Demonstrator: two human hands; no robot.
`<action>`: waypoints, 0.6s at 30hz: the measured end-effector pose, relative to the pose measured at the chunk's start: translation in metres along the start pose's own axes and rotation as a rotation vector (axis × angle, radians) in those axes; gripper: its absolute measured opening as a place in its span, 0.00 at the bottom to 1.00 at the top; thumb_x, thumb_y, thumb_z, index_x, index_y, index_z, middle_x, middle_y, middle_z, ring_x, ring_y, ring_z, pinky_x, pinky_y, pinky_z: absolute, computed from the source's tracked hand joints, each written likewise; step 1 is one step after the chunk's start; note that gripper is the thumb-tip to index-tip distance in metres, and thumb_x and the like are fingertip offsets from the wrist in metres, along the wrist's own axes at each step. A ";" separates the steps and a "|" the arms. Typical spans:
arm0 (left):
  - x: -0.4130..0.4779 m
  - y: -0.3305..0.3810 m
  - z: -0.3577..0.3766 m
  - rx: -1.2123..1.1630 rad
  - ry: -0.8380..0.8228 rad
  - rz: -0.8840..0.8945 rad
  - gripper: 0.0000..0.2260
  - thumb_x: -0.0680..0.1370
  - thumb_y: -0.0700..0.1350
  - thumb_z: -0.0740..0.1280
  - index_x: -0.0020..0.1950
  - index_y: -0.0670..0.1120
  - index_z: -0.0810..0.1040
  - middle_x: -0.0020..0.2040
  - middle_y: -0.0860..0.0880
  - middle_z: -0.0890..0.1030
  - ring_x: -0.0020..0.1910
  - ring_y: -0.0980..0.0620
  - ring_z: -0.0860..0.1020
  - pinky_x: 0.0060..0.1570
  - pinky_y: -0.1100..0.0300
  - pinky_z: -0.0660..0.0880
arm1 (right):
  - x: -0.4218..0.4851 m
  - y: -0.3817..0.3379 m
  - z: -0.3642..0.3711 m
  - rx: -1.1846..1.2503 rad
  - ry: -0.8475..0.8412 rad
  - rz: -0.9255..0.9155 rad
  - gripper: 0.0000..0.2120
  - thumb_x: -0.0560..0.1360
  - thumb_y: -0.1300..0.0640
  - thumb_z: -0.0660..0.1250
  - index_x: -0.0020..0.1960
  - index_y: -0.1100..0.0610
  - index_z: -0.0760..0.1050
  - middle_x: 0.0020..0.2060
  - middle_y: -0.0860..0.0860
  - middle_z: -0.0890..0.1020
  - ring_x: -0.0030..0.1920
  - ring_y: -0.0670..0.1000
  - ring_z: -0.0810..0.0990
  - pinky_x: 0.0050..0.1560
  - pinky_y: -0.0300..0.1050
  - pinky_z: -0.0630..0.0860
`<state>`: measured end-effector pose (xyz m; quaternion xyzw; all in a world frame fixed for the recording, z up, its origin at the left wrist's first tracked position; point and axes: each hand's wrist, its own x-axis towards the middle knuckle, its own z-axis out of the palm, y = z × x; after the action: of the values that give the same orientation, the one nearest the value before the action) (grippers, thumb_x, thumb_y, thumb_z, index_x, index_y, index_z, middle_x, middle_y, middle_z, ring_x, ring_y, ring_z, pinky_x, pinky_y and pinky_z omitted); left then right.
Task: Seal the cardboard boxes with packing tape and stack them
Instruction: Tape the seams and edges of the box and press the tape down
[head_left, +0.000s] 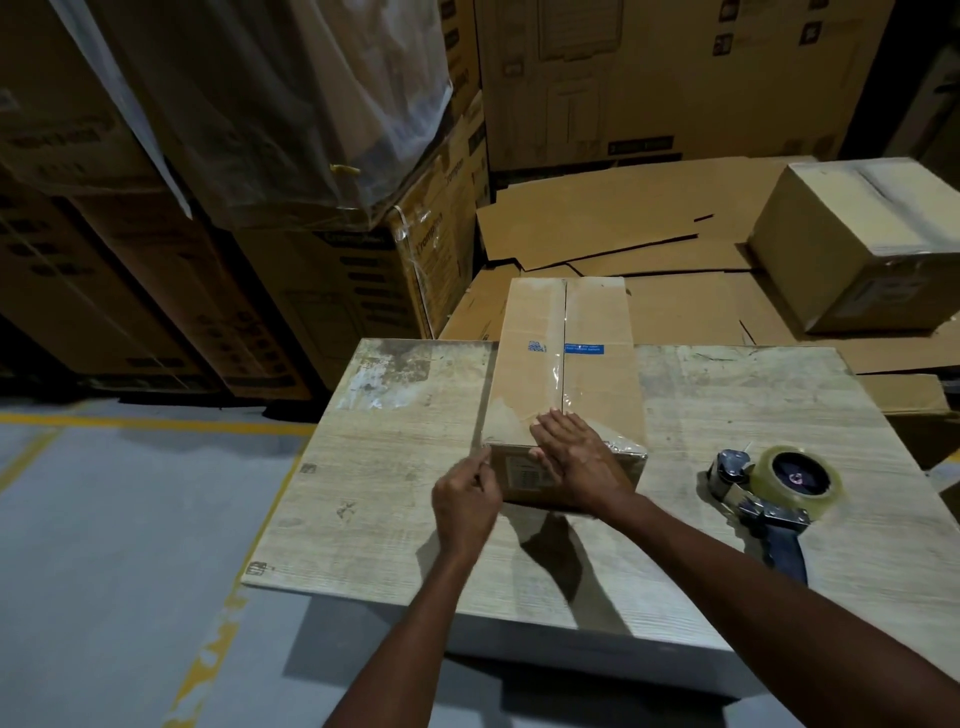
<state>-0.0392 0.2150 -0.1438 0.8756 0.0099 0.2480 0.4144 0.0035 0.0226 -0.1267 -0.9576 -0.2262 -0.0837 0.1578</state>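
Observation:
A long cardboard box lies on the worn wooden table, its top seam covered by clear tape. My right hand lies flat with straight fingers over the box's near top edge, pressing the tape down. My left hand is at the box's near left corner, fingertips pinching the tape end there. A tape dispenser with a clear roll lies on the table to the right, untouched.
A sealed box rests at the right on flattened cardboard sheets behind the table. Tall stacked cartons, some in plastic wrap, stand at the left and back. The grey floor with yellow lines lies to the left.

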 end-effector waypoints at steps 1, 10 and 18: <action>0.008 -0.004 -0.007 0.035 0.036 0.035 0.13 0.75 0.32 0.71 0.57 0.43 0.86 0.47 0.47 0.87 0.39 0.54 0.83 0.40 0.54 0.83 | 0.000 0.001 -0.001 0.004 -0.007 -0.014 0.26 0.86 0.44 0.53 0.78 0.57 0.67 0.78 0.58 0.69 0.80 0.57 0.63 0.79 0.49 0.46; 0.059 -0.014 -0.034 0.232 -0.202 0.524 0.16 0.73 0.31 0.74 0.60 0.41 0.84 0.54 0.44 0.85 0.54 0.46 0.82 0.56 0.52 0.80 | 0.002 -0.014 0.002 0.039 -0.008 -0.101 0.24 0.81 0.55 0.70 0.75 0.57 0.71 0.74 0.59 0.74 0.77 0.60 0.68 0.79 0.51 0.54; 0.060 -0.009 -0.016 0.260 -0.364 0.477 0.21 0.64 0.27 0.75 0.54 0.42 0.83 0.50 0.43 0.82 0.51 0.43 0.79 0.42 0.52 0.79 | 0.013 -0.024 0.006 -0.037 -0.015 -0.102 0.30 0.80 0.57 0.71 0.79 0.59 0.66 0.78 0.59 0.68 0.79 0.58 0.65 0.76 0.44 0.43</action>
<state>0.0079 0.2456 -0.1161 0.9288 -0.2380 0.1742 0.2244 0.0049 0.0500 -0.1227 -0.9481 -0.2745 -0.0887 0.1340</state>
